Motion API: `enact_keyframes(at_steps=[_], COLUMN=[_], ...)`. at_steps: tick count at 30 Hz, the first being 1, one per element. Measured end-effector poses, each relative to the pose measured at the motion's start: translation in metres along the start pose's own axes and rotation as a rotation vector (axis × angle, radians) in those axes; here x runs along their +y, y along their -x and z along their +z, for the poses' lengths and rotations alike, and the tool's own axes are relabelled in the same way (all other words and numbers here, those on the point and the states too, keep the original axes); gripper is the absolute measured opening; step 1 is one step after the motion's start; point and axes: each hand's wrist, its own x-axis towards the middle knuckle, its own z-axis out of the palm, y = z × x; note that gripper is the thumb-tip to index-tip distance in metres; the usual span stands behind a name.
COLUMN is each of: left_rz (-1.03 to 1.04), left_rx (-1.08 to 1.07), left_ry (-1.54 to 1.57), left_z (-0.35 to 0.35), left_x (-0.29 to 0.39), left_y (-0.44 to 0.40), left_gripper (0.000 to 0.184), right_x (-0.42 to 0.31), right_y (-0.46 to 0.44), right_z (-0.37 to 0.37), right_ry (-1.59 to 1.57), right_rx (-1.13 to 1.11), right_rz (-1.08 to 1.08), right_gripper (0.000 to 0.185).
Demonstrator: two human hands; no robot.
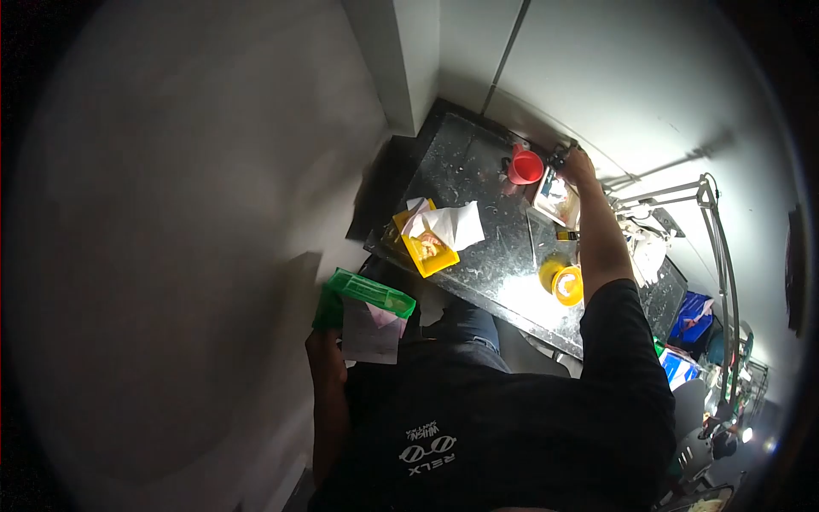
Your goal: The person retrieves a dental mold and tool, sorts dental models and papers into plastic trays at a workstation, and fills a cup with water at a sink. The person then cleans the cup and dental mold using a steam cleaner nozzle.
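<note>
At the lower left, my left hand [326, 352] is closed round the edge of a green tray [375, 292], which is off the table with white and pinkish papers [371, 333] against it. My right arm stretches to the table's far edge. There my right hand [579, 165] is closed at a small dark object [560, 156], whose details are unclear. Just below that hand lies a white-rimmed tray [556, 200] with something pale inside. A red cup [525, 167] stands to its left.
A yellow tray [440, 264] with papers and small pieces lies on the black table [495, 271]. A round yellow container [566, 286] is near the front edge. A jointed lamp arm [710, 213] rises at the right, with blue bags [693, 317] beyond. Walls border the table's left and back.
</note>
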Motion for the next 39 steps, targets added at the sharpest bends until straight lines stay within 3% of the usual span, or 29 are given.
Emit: enact_keyframes(at_steps=[3,4,5,7,9,11,13,15,18,25,26,27,29,31,34,37,39], left_rz=[-0.027,-0.026,0.006,0.04,0.002,0.007,0.004,-0.046,0.045,0.081,0.091,0.103,0.533,0.242,0.209,0.19,0.224], left_rx=[0.027,0.029,0.013,-0.008,-0.008,-0.03,-0.055,-0.202,-0.198,-0.255,-0.262,-0.271,-0.288,-0.347,-0.346,-0.382,-0.411], left_ry=[0.12,0.116,0.05,-0.015,0.035,0.041,0.05,-0.033,0.047,0.133,0.132,0.136,-0.294,0.034,0.128,0.113,0.063], left_z=[0.003,0.002,0.0,-0.003,-0.008,-0.01,-0.01,-0.013,-0.011,-0.019,-0.015,-0.014,-0.024,-0.023,-0.027,-0.029,-0.024], left_x=[0.004,0.007,0.012,0.015,0.007,0.001,0.002,0.014,0.002,-0.006,0.006,0.01,-0.003,-0.005,-0.023,-0.02,-0.018], left_y=[0.004,0.007,0.01,0.008,0.0,-0.011,-0.023,-0.027,-0.043,-0.064,-0.055,-0.052,-0.06,-0.065,-0.069,-0.055,-0.042], left_gripper=[0.033,0.033,0.033,0.033,0.034,0.032,0.031,0.023,0.021,0.019,0.019,0.018,0.017,0.017,0.017,0.016,0.016], right_x=[-0.027,-0.021,-0.028,-0.061,-0.092,-0.101,-0.14,-0.163,-0.189,-0.222,-0.22,-0.219,-0.216,-0.212,-0.202,-0.181,-0.179], right_y=[0.021,0.013,0.025,0.077,0.14,0.168,0.211,0.233,0.248,0.256,0.255,0.258,0.264,0.268,0.292,0.345,0.39], right_z=[-0.027,-0.006,-0.012,-0.041,-0.023,0.04,0.057,0.087,0.108,0.103,0.114,0.119,0.126,0.132,0.126,0.09,0.061], right_ry=[0.206,0.165,0.161,-0.18,-0.459,-0.404,-0.499,-0.751,-0.949,-0.659,-0.562,-0.551,-0.61,-0.628,-0.697,-0.614,-0.704], right_rx=[-0.034,0.171,0.168,0.221,0.26,0.056,-0.19,-0.148,-0.065,-0.011,0.044,0.042,0.147,0.221,0.426,0.274,0.345], right_rz=[0.006,0.079,0.082,-0.087,-0.165,-0.194,-0.011,0.01,-0.036,0.077,0.045,0.053,0.04,0.023,-0.063,0.059,0.083], right_gripper=[0.082,0.078,0.078,0.063,0.04,0.039,0.035,0.038,0.043,0.046,0.034,0.034,0.028,0.021,0.028,0.021,0.025])
